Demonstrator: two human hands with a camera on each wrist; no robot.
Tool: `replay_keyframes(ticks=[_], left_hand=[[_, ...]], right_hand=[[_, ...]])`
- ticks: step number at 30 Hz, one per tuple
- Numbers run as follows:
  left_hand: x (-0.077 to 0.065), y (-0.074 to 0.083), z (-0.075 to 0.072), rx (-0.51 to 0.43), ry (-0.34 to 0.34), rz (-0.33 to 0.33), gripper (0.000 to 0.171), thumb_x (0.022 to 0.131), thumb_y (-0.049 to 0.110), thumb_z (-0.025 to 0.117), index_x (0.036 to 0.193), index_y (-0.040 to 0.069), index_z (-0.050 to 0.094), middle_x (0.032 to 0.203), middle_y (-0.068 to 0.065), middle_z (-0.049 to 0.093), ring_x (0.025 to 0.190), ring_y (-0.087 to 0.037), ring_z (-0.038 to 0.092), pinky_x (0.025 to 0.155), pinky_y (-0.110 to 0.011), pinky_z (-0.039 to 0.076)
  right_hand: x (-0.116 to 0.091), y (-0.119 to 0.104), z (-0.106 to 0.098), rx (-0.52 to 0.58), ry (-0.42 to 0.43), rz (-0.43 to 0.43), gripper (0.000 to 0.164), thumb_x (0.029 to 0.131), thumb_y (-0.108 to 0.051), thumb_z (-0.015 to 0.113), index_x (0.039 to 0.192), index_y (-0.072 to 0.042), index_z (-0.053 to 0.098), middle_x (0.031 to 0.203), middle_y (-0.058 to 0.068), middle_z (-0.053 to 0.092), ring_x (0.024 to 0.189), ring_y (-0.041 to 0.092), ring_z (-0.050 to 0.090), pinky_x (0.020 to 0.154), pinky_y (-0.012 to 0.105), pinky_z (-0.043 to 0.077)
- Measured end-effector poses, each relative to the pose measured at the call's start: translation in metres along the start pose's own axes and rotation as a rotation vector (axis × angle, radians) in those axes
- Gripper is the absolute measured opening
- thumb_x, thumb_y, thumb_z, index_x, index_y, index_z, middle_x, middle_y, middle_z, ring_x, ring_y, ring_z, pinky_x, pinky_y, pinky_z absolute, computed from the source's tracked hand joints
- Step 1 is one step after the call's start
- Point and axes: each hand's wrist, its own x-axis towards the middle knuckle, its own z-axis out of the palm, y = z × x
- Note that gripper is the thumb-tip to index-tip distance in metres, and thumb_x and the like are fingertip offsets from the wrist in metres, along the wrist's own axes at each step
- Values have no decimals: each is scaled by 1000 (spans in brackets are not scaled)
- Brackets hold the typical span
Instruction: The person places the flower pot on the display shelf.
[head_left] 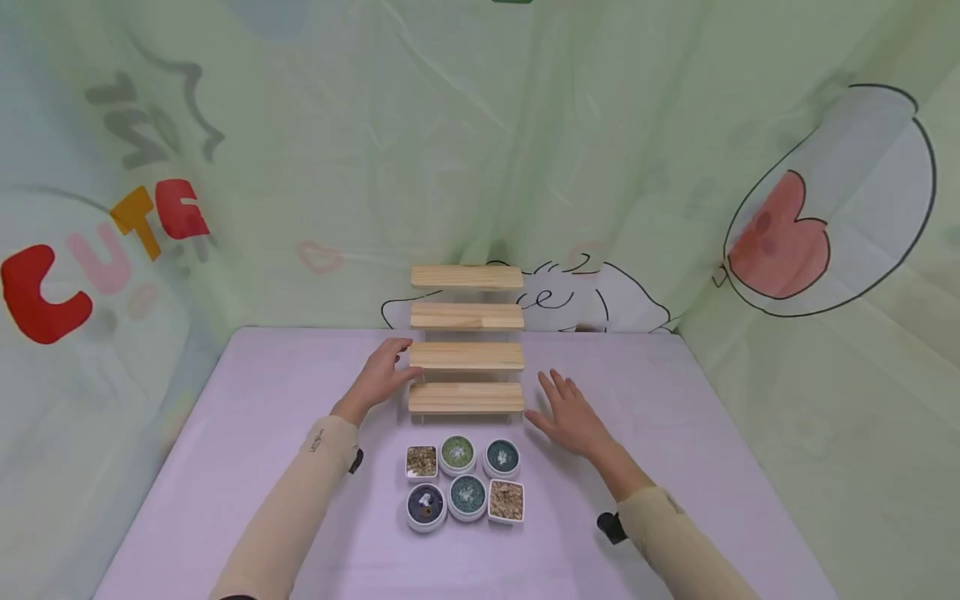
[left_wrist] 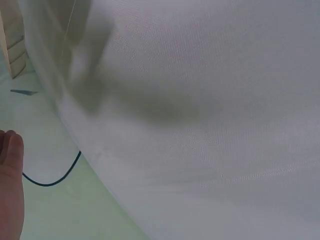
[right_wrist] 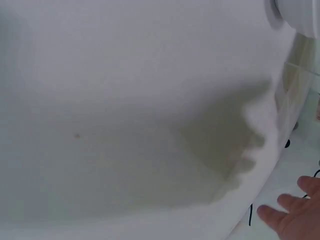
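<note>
A stepped display stand with several light wooden shelves [head_left: 467,357] and clear supports stands at the back of the table. At its left end, my left hand [head_left: 378,377] has its thumb and fingers apart, the fingertips right by the third shelf from the top. To the right of the lowest shelf, my right hand [head_left: 573,419] hovers with spread fingers, holding nothing. In front of the stand sit round white tubs: green [head_left: 457,452], dark teal [head_left: 502,457], teal [head_left: 468,495] and dark purple [head_left: 426,505]. Two square white dishes hold brownish bits [head_left: 422,461] and tan bits [head_left: 506,501].
A pale lilac cloth covers the table [head_left: 645,467]. Behind and on both sides hangs a light green printed curtain [head_left: 337,167], close behind the stand. Dark wrist straps [head_left: 612,527] show at the sleeves.
</note>
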Motion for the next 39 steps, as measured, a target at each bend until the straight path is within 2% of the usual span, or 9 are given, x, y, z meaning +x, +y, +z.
replay_keyframes(ticks=[6,9,12,15,20,24,29,34,39], left_hand=[[1,2,0,-76,8,17,63,88,14,75,136,-13,45,133,-27,49,124,-38,50,108,-42,45],[1,3,-1,-97,9,8,60,87,13,75,134,-13,48,131,-27,51,123,-37,51,109,-40,45],[1,3,-1,-104,12,-3,59,87,12,75,133,-12,49,130,-26,52,122,-37,52,108,-39,46],[2,2,-1,-112,8,-20,60,87,13,76,134,-12,49,131,-26,52,124,-36,52,109,-37,45],[2,1,-1,-115,-2,-33,61,87,14,76,135,-11,48,132,-26,51,125,-36,51,109,-36,44],[2,1,-2,-120,-1,-33,61,87,13,76,134,-12,48,132,-26,51,125,-36,51,110,-37,44],[4,0,-2,-121,8,-28,60,86,13,76,134,-12,49,131,-26,52,123,-36,52,109,-38,45],[4,-3,-1,-127,10,-19,60,86,13,77,133,-12,50,130,-26,52,122,-36,52,109,-37,45],[4,-2,-1,-137,7,-25,59,86,14,77,133,-11,50,129,-25,52,122,-35,52,109,-37,45]], right_hand=[[-7,-2,3,103,-27,-16,67,90,-30,72,140,4,46,139,26,46,125,43,48,104,56,46],[-10,-3,3,230,-60,-52,56,87,-24,76,132,2,54,129,20,54,114,36,58,95,49,55],[-12,-4,4,396,-114,-103,54,85,-21,78,129,2,56,125,20,55,111,36,60,92,48,57],[-15,-3,3,475,-139,-86,56,84,-22,79,130,1,55,127,21,55,113,39,59,93,51,55],[-19,-2,2,461,-132,-45,54,85,-21,78,129,1,55,125,20,57,111,36,60,93,50,56],[-22,-2,3,489,-169,-132,46,86,-20,77,123,3,60,117,18,62,105,33,62,90,49,57],[-25,-3,9,522,-278,-232,45,87,-22,76,123,1,62,118,13,64,106,32,63,91,48,57],[-27,-4,21,551,-366,-250,55,86,-25,77,132,-1,57,129,15,61,113,29,62,95,44,55],[-28,-5,27,578,-348,-262,57,86,-22,78,133,0,56,129,16,60,113,31,61,96,42,55]])
